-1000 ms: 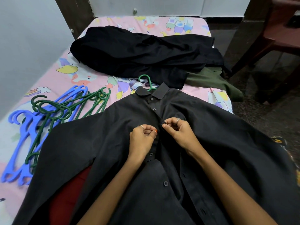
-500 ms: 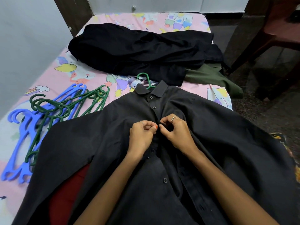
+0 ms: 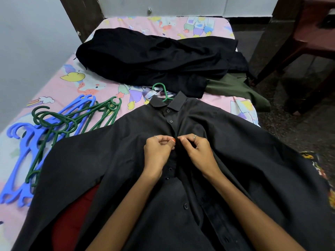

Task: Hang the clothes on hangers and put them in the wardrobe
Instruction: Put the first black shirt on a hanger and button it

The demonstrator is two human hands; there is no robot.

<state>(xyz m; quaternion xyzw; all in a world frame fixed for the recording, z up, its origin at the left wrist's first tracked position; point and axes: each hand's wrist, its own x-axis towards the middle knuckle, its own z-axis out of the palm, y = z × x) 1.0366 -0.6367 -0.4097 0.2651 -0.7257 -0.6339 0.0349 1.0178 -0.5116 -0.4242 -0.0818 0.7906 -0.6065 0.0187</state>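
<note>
- Black shirt is lying spread out front-up across the near end of the bed, with a green hanger poking out past its collar.
- Left hand and right hand are both pinching the shirt's button placket mid-chest, fingertips nearly touching.
- Spare hangers, blue and green, are sitting piled at the left.
- More dark clothes are lying heaped at the far end.

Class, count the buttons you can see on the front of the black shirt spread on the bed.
5 on the black shirt: one at the collar, one below it, two beneath the hands, one lower. The hands may hide another.
</note>
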